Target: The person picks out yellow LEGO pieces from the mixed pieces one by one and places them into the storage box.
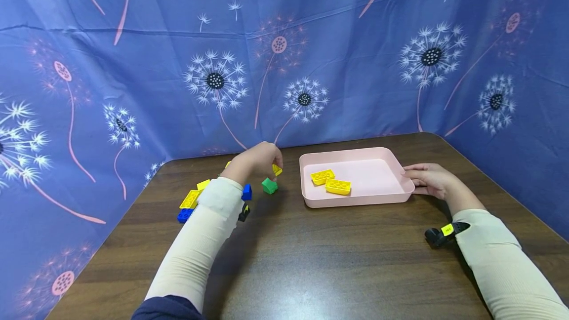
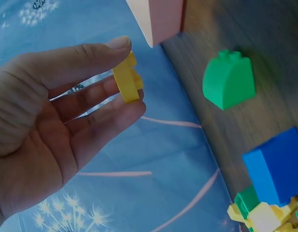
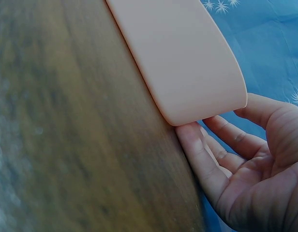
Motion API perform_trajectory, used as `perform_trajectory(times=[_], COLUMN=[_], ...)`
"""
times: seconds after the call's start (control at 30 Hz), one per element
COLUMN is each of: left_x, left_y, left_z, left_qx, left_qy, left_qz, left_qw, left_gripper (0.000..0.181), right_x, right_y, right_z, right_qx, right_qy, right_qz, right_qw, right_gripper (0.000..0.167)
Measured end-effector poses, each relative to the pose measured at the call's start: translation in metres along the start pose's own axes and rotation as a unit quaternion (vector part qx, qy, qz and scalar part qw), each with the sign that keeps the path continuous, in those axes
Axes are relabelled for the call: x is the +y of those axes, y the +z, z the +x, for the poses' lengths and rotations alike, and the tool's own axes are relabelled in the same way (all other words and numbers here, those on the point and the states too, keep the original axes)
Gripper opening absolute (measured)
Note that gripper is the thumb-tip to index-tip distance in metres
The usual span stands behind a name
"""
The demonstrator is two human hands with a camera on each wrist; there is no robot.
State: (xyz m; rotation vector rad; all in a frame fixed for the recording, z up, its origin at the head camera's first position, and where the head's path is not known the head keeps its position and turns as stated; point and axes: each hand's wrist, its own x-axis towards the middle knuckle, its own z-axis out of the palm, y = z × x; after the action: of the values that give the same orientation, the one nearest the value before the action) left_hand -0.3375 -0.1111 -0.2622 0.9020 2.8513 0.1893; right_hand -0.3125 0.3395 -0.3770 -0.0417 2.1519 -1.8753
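My left hand (image 1: 262, 159) is raised over the back of the table and pinches a small yellow toy brick (image 2: 126, 79) between thumb and fingertips. Just below it stands a green rounded brick (image 2: 230, 79), apart from the fingers. My right hand (image 1: 431, 180) touches the right end of a shallow pink tray (image 1: 355, 201), its spread fingertips against the end wall in the right wrist view. Inside the tray, toward the left, lie a yellow brick (image 1: 322, 177) and another yellow brick (image 1: 338, 186).
Left of the green brick is a blue block (image 1: 247, 192). Beyond the left forearm lie yellow bricks (image 1: 190, 199) and a blue brick (image 1: 184, 215); the arm hides part of this group. A blue dandelion-print cloth (image 1: 346, 58) hangs behind the brown wooden table (image 1: 320, 260).
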Motion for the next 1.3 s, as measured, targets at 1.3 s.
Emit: perform_trajectory(times=[1.3], left_x=[0.081], left_y=[0.060], left_z=[0.076], left_qx=[-0.105], left_qy=[0.049], left_qz=[0.028], left_qw=[0.9928], left_gripper=[0.026], right_x=[0.000], right_y=[0.000], right_z=[0.001], right_qx=[0.009], right_qy=[0.003], right_qz=[0.004], right_qw=[0.9999], right_gripper=[0.055])
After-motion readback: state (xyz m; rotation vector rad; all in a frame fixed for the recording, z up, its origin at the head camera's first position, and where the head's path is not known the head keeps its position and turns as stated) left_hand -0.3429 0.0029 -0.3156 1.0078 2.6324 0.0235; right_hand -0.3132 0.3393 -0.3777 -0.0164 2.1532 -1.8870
